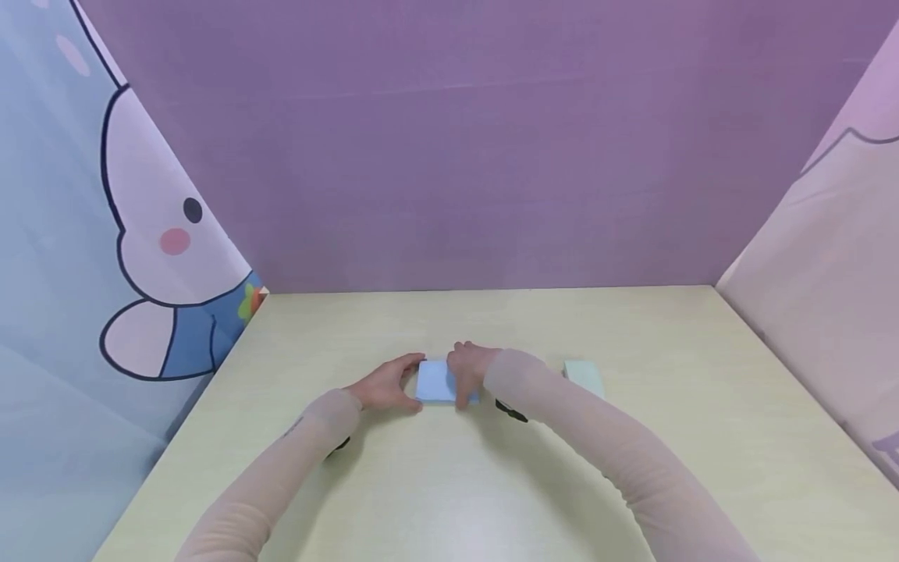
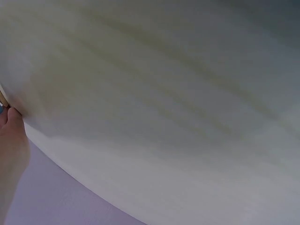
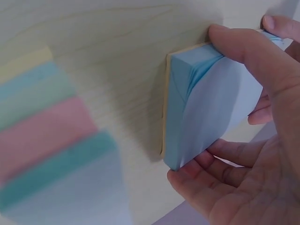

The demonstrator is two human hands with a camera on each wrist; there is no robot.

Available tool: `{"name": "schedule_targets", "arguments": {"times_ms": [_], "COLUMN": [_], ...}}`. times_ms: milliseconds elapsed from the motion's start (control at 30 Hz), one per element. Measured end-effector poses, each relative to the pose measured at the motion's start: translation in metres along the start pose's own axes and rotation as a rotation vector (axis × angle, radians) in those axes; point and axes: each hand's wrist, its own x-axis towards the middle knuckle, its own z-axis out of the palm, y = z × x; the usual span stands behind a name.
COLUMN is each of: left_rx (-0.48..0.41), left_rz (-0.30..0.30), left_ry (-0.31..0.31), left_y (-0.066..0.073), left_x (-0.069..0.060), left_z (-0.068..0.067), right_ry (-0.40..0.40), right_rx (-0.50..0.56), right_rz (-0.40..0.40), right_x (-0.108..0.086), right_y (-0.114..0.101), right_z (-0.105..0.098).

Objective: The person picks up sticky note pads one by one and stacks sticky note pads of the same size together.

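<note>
A pale blue sticky-note pad [image 1: 431,381] lies on the table between both hands, and the right wrist view shows its blue sheets [image 3: 215,103] fanning slightly at one corner over a thin yellow layer. My right hand [image 1: 469,370] grips the pad across its width, thumb on the near edge and fingers on the far edge. At the pad's left end, my left hand [image 1: 385,384] holds it between thumb and fingers. Only part of the left hand [image 2: 11,150] enters the left wrist view, beside a sliver of the pad.
Right of the hands, partly behind the right forearm, lies a pale green-topped stack [image 1: 584,376]. Seen from the right wrist, a blurred stack [image 3: 51,145] has yellow, blue, green, pink and teal layers. A purple backdrop [image 1: 449,156] rises behind the table [image 1: 449,484].
</note>
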Motion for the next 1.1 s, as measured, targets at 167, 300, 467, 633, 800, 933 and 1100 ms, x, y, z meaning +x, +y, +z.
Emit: {"name": "schedule_targets", "arguments": {"times_ms": [167, 300, 467, 633, 800, 933, 1100], "left_rx": [0.077, 0.210, 0.345, 0.410, 0.405, 0.408, 0.402], "left_rz": [0.016, 0.069, 0.121, 0.092, 0.088, 0.089, 0.103], "left_ry": [-0.002, -0.016, -0.036, -0.045, -0.048, -0.046, -0.034], "left_y": [0.003, 0.009, 0.016, 0.021, 0.025, 0.024, 0.020], "left_x": [0.001, 0.003, 0.009, 0.012, 0.011, 0.011, 0.010], "left_z": [0.000, -0.003, -0.005, -0.008, -0.009, -0.008, -0.009], "right_ry": [-0.006, -0.022, -0.045, -0.051, -0.057, -0.063, -0.067], "right_rx": [0.028, 0.036, 0.038, 0.043, 0.049, 0.054, 0.046], "right_rz": [0.024, 0.030, 0.035, 0.044, 0.053, 0.055, 0.048], "right_x": [-0.001, -0.002, -0.003, -0.003, -0.003, -0.003, -0.002], "right_y": [0.000, 0.001, 0.001, 0.000, -0.001, -0.001, -0.001], "right_z": [0.002, 0.000, -0.002, -0.004, -0.005, -0.005, -0.006]}}
